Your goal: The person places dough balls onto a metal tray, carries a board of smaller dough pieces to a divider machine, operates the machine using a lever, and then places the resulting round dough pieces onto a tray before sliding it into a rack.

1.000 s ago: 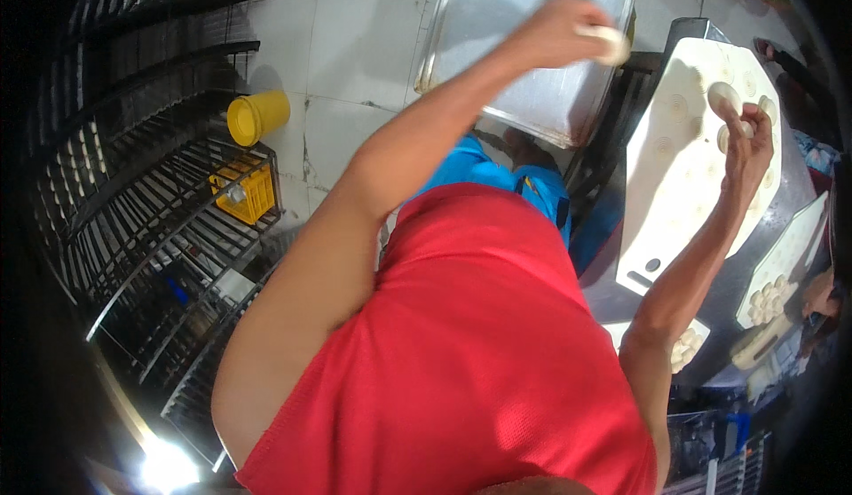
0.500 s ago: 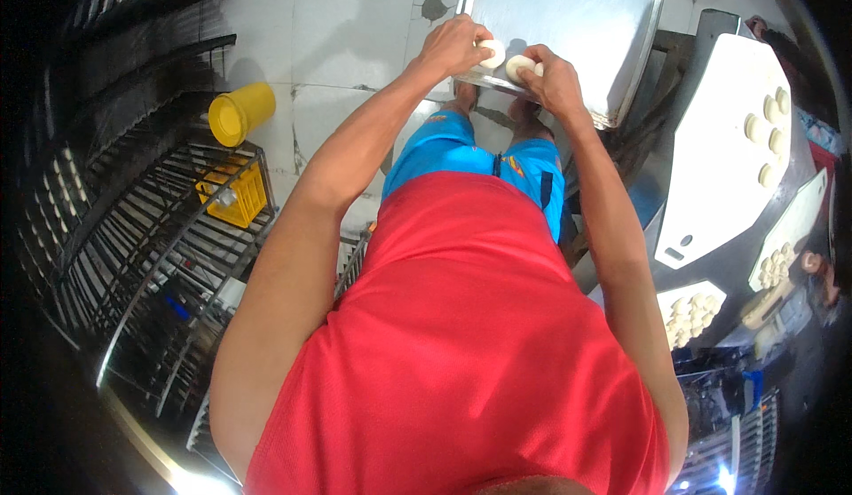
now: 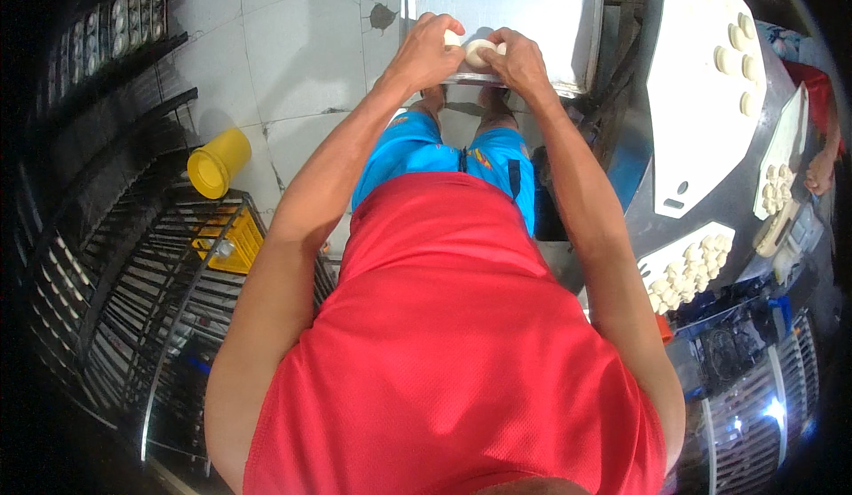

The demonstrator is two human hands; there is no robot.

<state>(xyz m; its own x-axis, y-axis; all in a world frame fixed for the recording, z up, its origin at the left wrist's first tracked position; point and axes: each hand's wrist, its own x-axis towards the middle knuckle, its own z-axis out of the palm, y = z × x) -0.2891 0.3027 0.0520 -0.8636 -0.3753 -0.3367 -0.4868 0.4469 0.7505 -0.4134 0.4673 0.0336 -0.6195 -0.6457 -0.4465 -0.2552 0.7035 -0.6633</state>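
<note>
Near the close edge of a shiny metal baking tray (image 3: 524, 2), both my hands handle pale, round dough pieces. My left hand (image 3: 426, 51) is closed around one dough piece (image 3: 452, 39), thumb and fingers at its sides. My right hand (image 3: 522, 62) has its fingers curled round a second dough round (image 3: 480, 52), with the thumb against its near side. Part of another dough piece (image 3: 501, 48) shows between the fingers of that hand. Whether the pieces touch the tray is hard to tell.
At right, a dark table holds a white board (image 3: 701, 95) with several dough rounds, plus two smaller boards (image 3: 652, 267) (image 3: 790, 140) of dough pieces. Another person's hand (image 3: 820, 174) is there. Left stand a yellow bucket (image 3: 217, 165), a yellow crate (image 3: 238, 245) and dark metal racks (image 3: 133, 291).
The view has shifted, so the tray and my hands appear further left and the boards lower. My left fingers cover more of their dough piece. The other person's arm shows more.
</note>
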